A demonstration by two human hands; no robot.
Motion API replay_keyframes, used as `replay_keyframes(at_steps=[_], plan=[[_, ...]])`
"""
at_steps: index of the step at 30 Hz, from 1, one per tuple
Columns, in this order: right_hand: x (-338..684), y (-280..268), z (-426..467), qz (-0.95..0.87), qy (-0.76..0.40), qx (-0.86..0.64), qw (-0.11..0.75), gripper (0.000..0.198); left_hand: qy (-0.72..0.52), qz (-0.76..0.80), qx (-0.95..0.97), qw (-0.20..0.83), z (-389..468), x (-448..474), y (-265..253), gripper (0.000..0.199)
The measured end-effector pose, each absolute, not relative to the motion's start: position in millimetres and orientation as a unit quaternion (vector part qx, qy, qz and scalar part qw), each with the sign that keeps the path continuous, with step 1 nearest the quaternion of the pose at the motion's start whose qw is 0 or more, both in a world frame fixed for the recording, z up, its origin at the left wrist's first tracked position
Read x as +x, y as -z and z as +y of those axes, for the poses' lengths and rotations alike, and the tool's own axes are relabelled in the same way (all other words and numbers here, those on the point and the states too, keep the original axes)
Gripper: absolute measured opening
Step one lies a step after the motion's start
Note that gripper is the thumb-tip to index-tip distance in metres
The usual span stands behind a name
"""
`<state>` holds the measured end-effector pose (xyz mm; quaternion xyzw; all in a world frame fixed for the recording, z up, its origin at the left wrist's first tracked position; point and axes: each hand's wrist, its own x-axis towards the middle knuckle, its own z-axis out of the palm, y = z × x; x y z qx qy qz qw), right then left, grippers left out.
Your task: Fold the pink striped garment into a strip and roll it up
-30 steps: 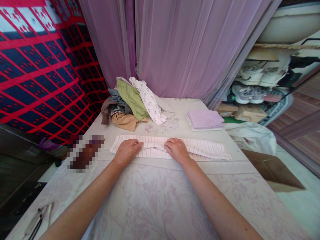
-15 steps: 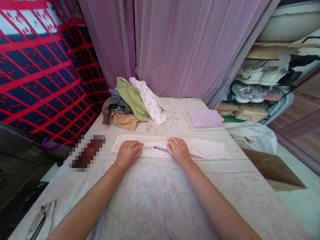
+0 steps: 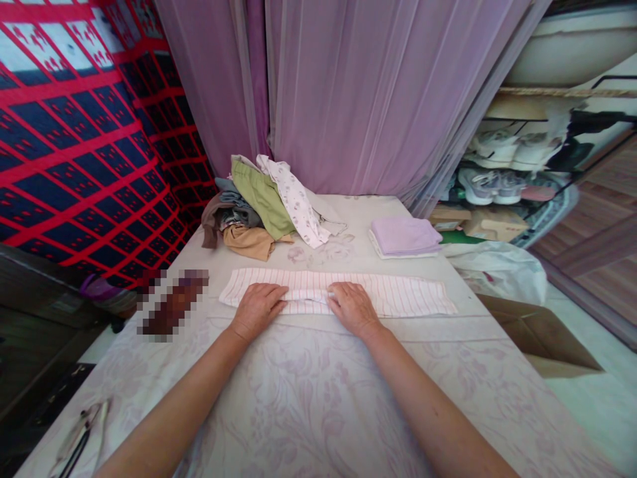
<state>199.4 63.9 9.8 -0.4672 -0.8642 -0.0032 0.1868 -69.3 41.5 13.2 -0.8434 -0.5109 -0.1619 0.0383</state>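
Note:
A white garment with pink and orange stripes lies folded into a long strip across the table. My left hand is closed on its near layer, left of the middle. To the right, my right hand pinches the same layer, thumb and fingers bent together. Between the two hands, a short stretch of folded edge shows, lying almost flat. What sort of garment it is, I cannot tell from this folded shape.
Behind on the left is a heap of clothes with green trousers on it. A folded lilac cloth lies at the back right. A cable rests at the front left corner. A cardboard box stands beyond the right edge.
Both hands have drawn the upper layer slightly toward me and down. The dark gap that showed between the layers has closed. The view has shifted a little.

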Motion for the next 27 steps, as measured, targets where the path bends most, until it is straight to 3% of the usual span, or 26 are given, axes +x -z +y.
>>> replay_keyframes(at_steps=[3, 13, 27], plan=[[198.7, -12.6, 66.0, -0.872, -0.01, -0.456, 0.179, 0.023, 0.16, -0.513, -0.842, 0.051, 44.1, -67.9, -11.2, 0.023], [204.0, -8.8, 64.1, -0.872, 0.057, -0.439, 0.21, 0.015, 0.159, -0.493, -0.85, 0.098, 39.9, -66.5, -3.1, 0.017], [215.2, -2.2, 48.7, -0.86, -0.006, -0.449, 0.243, 0.028, 0.2, -0.47, -0.86, -0.009, 29.3, -73.8, -5.9, 0.011]])
